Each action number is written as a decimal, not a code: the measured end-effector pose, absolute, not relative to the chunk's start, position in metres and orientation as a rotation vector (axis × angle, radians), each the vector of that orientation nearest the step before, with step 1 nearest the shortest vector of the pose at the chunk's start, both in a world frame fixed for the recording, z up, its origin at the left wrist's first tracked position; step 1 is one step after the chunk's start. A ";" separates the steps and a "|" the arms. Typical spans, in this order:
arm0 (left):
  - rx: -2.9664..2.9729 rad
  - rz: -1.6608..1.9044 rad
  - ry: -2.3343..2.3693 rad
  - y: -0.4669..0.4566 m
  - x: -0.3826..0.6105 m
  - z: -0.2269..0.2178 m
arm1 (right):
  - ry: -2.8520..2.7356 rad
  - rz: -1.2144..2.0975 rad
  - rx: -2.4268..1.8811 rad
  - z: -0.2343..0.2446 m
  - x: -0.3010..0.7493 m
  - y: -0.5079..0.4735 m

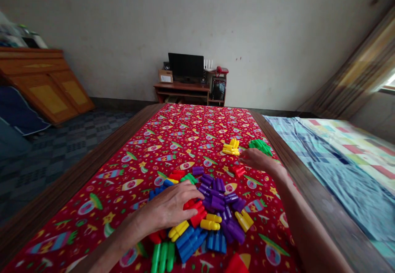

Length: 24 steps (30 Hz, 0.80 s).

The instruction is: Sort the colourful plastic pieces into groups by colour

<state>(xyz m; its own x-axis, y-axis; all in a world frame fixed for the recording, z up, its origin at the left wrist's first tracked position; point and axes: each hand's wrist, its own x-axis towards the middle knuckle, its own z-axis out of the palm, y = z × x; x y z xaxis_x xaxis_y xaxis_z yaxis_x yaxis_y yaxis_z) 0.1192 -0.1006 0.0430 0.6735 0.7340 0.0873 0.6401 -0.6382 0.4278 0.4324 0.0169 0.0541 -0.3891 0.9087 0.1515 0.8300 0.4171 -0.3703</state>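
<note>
A loose pile of plastic building blocks in several colours lies on the red cloth. My left hand (173, 207) reaches over the pile, its thumb and fingers closed about a red block (198, 212). Purple blocks (214, 201) lie just right of it, and blue blocks (191, 242) and green blocks (163, 256) are nearer me. Farther off, my right hand (257, 159) hovers with its fingers stretched leftward and no block visible in them. Close to it sit a small red group (237, 171), a yellow group (231, 147) and a green group (260, 145).
The printed red cloth (185, 129) covers a long table with dark wooden edges (101, 158). A bed (336, 162) stands along the right side. Beyond the far end is a desk (182, 86) with a monitor (186, 65); a wooden cabinet (46, 84) is at left.
</note>
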 end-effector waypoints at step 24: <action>2.517 0.578 1.446 -0.079 0.106 0.008 | -2.509 0.439 -1.316 0.037 0.394 0.006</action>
